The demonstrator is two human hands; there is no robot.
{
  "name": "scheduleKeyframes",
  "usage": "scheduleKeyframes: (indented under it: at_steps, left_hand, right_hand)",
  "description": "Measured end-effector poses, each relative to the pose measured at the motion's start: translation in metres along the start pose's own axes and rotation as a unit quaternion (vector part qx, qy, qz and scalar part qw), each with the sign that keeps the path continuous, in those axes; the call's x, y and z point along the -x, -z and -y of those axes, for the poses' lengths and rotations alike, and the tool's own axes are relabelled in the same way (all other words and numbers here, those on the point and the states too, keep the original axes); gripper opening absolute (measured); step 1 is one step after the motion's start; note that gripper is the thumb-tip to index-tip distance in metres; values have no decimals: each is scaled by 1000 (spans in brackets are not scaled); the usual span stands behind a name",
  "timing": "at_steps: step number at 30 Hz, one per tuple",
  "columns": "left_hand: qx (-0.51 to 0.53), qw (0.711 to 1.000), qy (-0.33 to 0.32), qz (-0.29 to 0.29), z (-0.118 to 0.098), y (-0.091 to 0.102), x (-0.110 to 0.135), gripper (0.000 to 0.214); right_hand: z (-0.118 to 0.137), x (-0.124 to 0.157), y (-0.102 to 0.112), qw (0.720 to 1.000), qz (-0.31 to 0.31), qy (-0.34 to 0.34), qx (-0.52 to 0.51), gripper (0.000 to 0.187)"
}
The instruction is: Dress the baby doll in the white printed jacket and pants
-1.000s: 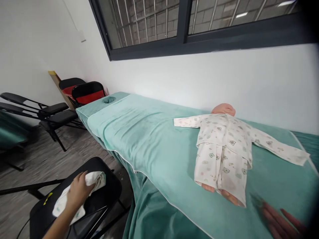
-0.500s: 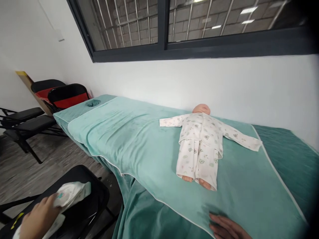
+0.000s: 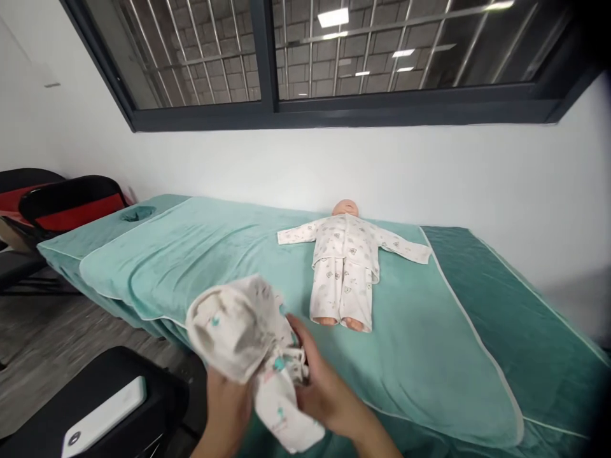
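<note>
A bunched white baby cap (image 3: 231, 331) with teal prints is held between my two hands over the front edge of the bed. My left hand (image 3: 225, 407) grips it from below on the left, fingers partly hidden behind the cloth. Around its right side my right hand (image 3: 322, 381) is closed, by some gathered ties; a loose printed flap hangs below. Whether the flap is part of the cap or a separate piece, I cannot tell. Beyond lies a baby doll (image 3: 344, 208) on its back, dressed in a printed white top (image 3: 346, 242) and trousers (image 3: 341, 289), arms spread.
The massage bed (image 3: 224, 238) has a light green cover and a face hole at its left end. A white phone (image 3: 105, 416) lies on the black chair (image 3: 157, 381) at lower left. Folding chairs (image 3: 74, 203) stand farther left. Behind are a wall and a barred window (image 3: 272, 117).
My left hand has lifted the cloth from the chair to the front of my body, uncovering the phone. My right hand has come off the bed and grips the cloth. The view has turned right.
</note>
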State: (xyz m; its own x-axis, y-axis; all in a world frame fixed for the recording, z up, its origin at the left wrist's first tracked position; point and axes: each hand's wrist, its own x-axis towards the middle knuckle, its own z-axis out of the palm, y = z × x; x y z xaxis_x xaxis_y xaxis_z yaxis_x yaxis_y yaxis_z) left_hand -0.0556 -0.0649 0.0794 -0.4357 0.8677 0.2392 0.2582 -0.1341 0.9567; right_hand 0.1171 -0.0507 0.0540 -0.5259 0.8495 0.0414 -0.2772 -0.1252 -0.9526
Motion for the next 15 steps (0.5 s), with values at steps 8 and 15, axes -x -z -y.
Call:
scheduleKeyframes:
  at_steps: [8, 15]
  left_hand:
    - [338, 924, 80, 163, -29, -123, 3, 67]
    - [-17, 946, -139, 292, 28, -77, 28, 41]
  right_hand:
    - [41, 15, 26, 976, -200, 81, 22, 93]
    - [81, 53, 97, 876, -355, 153, 290, 51]
